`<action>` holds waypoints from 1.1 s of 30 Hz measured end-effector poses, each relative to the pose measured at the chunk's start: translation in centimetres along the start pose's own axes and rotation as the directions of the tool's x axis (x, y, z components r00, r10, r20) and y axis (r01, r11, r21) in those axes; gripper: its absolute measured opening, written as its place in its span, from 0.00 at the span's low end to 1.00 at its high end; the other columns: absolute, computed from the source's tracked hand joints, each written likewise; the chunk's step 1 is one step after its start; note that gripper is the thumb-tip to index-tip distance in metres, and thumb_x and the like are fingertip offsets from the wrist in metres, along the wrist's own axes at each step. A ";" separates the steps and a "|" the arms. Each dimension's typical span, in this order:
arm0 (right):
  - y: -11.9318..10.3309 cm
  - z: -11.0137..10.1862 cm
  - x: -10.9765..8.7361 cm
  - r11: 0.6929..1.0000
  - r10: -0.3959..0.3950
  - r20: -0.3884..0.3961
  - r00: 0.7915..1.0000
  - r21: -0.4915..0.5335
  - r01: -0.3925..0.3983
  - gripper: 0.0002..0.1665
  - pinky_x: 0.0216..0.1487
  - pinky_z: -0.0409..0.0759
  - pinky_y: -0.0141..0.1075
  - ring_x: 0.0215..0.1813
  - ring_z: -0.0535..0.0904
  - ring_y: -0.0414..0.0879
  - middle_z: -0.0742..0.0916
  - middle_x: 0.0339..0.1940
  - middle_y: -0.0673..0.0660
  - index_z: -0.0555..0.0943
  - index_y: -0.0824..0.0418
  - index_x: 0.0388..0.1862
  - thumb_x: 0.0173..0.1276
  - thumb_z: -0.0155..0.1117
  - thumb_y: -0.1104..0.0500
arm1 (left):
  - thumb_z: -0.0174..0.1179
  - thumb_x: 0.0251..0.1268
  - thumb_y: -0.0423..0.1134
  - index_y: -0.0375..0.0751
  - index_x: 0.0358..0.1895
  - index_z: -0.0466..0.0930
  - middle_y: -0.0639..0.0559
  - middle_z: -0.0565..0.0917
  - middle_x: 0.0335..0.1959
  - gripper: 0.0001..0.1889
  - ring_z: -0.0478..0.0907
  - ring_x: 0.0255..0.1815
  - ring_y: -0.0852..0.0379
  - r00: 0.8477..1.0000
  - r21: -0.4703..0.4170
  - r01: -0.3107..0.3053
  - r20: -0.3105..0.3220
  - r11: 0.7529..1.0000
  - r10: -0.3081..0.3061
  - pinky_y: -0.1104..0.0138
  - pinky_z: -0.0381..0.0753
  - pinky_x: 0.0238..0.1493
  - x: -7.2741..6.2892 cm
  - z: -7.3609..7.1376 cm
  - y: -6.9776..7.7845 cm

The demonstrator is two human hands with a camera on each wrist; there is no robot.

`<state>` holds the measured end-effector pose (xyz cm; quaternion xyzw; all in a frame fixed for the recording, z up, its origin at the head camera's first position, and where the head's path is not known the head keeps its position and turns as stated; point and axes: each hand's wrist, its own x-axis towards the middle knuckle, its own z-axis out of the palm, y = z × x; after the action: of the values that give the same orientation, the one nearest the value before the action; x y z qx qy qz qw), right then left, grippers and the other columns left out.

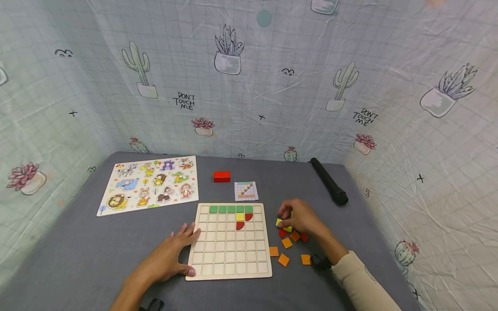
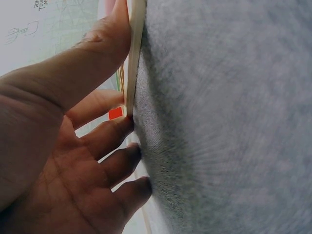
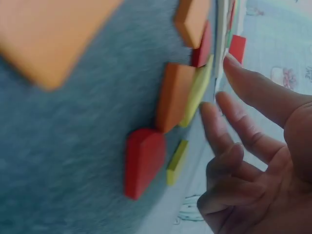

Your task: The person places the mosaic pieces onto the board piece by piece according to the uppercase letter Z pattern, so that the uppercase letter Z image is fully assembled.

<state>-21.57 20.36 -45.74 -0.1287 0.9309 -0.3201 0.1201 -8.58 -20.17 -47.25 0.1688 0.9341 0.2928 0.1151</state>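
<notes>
A square wooden grid board (image 1: 229,255) lies in front of me. A row of green squares (image 1: 231,209), a yellow square (image 1: 240,217) and two red quarter-circle pieces (image 1: 240,225) sit in its upper cells. My left hand (image 1: 171,255) rests at the board's left edge, fingers spread; the left wrist view shows the thumb and fingertips along that edge. Right of the board, my right hand (image 1: 299,216) hovers at a small pile with yellow pieces (image 3: 197,92). Its thumb and forefinger stand apart, with no piece visible between them; the other fingers are partly bent.
Loose orange squares (image 1: 283,260) and red pieces (image 3: 146,161) lie near the right hand. A pattern card (image 1: 246,196) and a red block (image 1: 222,176) are behind the board. An animal puzzle board (image 1: 134,196) lies back left, a black microphone (image 1: 328,181) back right.
</notes>
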 end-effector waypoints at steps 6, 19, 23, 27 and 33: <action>0.4 0.4 0.0 0.996 0.032 0.002 0.999 -0.084 -0.031 0.15 0.33 0.76 0.36 0.31 0.77 0.44 0.83 0.29 0.50 0.86 0.54 0.34 0.57 0.87 0.56 | 0.85 0.44 0.48 0.37 0.82 0.65 0.33 0.59 0.85 0.58 0.51 0.86 0.26 1.000 -0.001 -0.003 0.004 1.000 0.003 0.27 0.56 0.79 0.0 -0.1 -0.1; -1.0 1.4 0.5 0.992 -0.019 0.028 0.999 -0.123 0.022 0.14 0.35 0.76 0.35 0.31 0.77 0.42 0.84 0.26 0.46 0.85 0.52 0.30 0.57 0.87 0.55 | 0.85 0.44 0.49 0.37 0.82 0.65 0.33 0.59 0.85 0.58 0.50 0.86 0.26 1.000 -0.003 -0.002 0.002 1.000 0.002 0.27 0.55 0.79 0.0 0.0 -0.2; -1.3 1.8 0.7 0.995 -0.046 0.051 0.998 -0.088 0.050 0.12 0.32 0.76 0.34 0.29 0.77 0.43 0.83 0.25 0.48 0.86 0.52 0.34 0.59 0.86 0.57 | 0.84 0.45 0.49 0.38 0.82 0.65 0.33 0.58 0.85 0.58 0.50 0.86 0.27 1.000 -0.006 0.000 0.010 1.000 0.000 0.27 0.55 0.79 0.0 0.0 -0.2; -1.8 2.0 0.8 0.996 -0.072 0.046 0.996 -0.042 0.074 0.09 0.27 0.74 0.34 0.25 0.75 0.44 0.82 0.23 0.49 0.87 0.51 0.35 0.64 0.82 0.58 | 0.84 0.45 0.49 0.38 0.82 0.65 0.34 0.58 0.86 0.58 0.50 0.87 0.28 1.000 -0.006 0.004 0.012 1.000 -0.004 0.27 0.55 0.79 0.0 0.0 -0.2; -3.1 2.1 1.1 0.991 -0.133 -0.002 0.991 -0.019 0.133 0.07 0.27 0.72 0.34 0.25 0.75 0.44 0.84 0.25 0.47 0.87 0.50 0.36 0.67 0.79 0.57 | 0.84 0.45 0.49 0.39 0.82 0.65 0.34 0.58 0.86 0.58 0.50 0.87 0.28 1.000 -0.007 0.008 0.013 1.000 -0.008 0.27 0.54 0.79 0.0 0.0 -0.3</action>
<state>-21.47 16.50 -45.56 -0.1909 0.9234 -0.3188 0.0960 -8.67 -20.34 -47.45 0.1664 0.9329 0.2946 0.1230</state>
